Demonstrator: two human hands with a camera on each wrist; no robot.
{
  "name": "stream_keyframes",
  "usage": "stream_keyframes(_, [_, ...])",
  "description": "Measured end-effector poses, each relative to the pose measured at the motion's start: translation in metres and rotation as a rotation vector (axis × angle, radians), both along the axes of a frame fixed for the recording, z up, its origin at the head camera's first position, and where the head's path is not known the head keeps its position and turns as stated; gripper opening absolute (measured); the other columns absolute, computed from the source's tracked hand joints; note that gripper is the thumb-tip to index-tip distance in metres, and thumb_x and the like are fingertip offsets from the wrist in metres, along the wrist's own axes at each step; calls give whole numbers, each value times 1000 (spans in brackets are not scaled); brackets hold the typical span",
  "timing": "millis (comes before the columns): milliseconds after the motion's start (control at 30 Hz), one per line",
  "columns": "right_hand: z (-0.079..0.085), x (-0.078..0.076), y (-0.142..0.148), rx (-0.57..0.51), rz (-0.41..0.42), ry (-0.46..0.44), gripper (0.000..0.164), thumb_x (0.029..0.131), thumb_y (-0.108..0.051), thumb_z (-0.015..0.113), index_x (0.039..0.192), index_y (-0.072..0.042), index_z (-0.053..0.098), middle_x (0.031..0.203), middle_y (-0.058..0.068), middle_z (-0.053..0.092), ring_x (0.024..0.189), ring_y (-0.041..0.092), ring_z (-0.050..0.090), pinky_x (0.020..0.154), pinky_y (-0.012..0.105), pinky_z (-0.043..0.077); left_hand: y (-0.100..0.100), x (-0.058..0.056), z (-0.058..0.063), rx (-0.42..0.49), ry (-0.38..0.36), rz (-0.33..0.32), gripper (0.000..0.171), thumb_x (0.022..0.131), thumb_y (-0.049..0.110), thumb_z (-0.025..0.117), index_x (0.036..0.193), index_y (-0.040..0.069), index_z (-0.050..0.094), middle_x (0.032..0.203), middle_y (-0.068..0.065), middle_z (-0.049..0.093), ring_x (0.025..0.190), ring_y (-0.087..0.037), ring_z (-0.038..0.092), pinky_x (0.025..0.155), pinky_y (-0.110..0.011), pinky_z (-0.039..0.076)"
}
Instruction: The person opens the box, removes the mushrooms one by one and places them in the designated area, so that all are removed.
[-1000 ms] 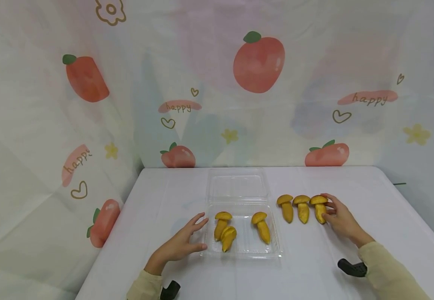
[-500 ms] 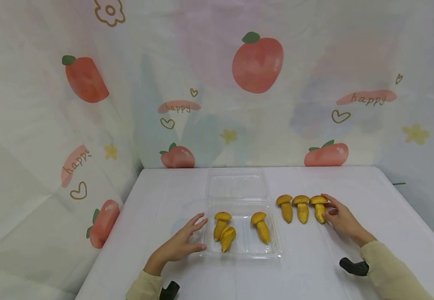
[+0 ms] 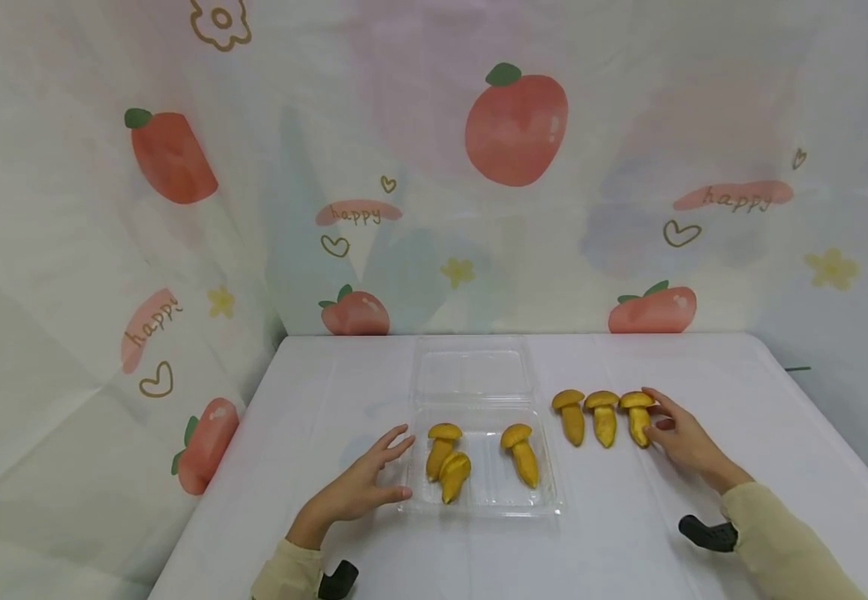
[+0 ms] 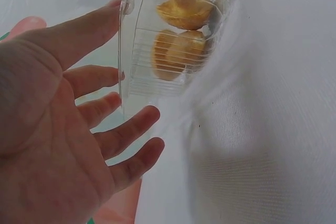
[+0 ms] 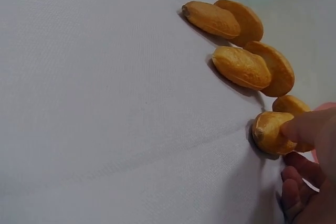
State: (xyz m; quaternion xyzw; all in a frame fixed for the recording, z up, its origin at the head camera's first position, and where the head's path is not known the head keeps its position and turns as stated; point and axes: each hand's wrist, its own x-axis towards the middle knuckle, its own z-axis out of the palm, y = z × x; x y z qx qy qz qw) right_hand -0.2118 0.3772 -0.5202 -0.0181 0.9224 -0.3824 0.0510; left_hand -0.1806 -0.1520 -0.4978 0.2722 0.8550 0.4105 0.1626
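Note:
My right hand (image 3: 685,446) pinches the rightmost yellow mushroom (image 3: 637,417), which lies on the table; in the right wrist view the thumb (image 5: 304,128) presses on its stem. Two more mushrooms lie in a row to its left, a middle mushroom (image 3: 604,418) and a left mushroom (image 3: 571,417). My left hand (image 3: 359,487) has its fingers spread at the left edge of a clear plastic box (image 3: 490,504). In the left wrist view the thumb and some fingertips touch the box's rim. Inside are two overlapping mushrooms (image 3: 455,479) at the left and a single mushroom (image 3: 524,458) at the right.
The box's clear lid (image 3: 473,371) is folded back flat behind it. A white cloth covers the table (image 3: 591,558). A printed curtain (image 3: 434,167) hangs along the back and left side. A black strap end (image 3: 707,535) sticks out beside the right sleeve.

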Motion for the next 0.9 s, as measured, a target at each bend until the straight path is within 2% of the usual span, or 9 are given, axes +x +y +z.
stream_keyframes(133, [1,2,-1,13,-20,16,75,99,-7,57,159,5,12,138,42,44,111,45,55,76,22,50,0,0,-1,2,-22,5,78,95,25,72,158,4,31,171,-16,11,154,-45,19,118,-68,27])
stream_keyframes(233, [3,3,0,18,-44,18,81,100,-10,57,159,4,3,138,44,43,114,52,56,84,41,57,0,1,-1,0,-27,8,78,95,24,72,158,5,31,171,-15,11,155,-44,18,118,-68,27])
stream_keyframes(300, [6,4,1,29,-57,21,82,101,-13,56,159,5,0,138,44,42,116,56,55,90,54,56,0,1,-1,-2,-20,6,78,95,23,72,158,5,32,171,-15,11,155,-44,18,118,-68,27])
stream_keyframes(367, [9,5,1,51,-70,28,82,102,-16,56,158,6,0,137,45,41,116,59,54,92,61,53,0,1,-1,-5,-10,0,78,95,23,72,158,4,31,171,-16,11,155,-44,18,118,-67,27])
stream_keyframes(600, [25,7,-8,98,-101,65,77,105,-23,52,158,6,6,139,44,40,117,58,51,91,66,49,1,0,3,-3,4,-2,78,95,24,71,158,3,31,170,-17,12,155,-46,19,118,-68,27])
stream_keyframes(767, [35,9,-21,96,-87,92,75,106,-25,52,159,5,8,140,43,40,119,58,49,92,69,47,0,1,2,-10,0,2,78,95,24,72,158,3,31,170,-17,13,154,-45,20,117,-68,28])
stream_keyframes(900, [41,11,-35,77,-64,129,73,105,-23,54,159,3,12,140,42,42,119,57,49,92,67,50,0,1,2,-13,3,3,78,95,24,72,158,2,31,170,-17,13,154,-46,19,117,-68,28])
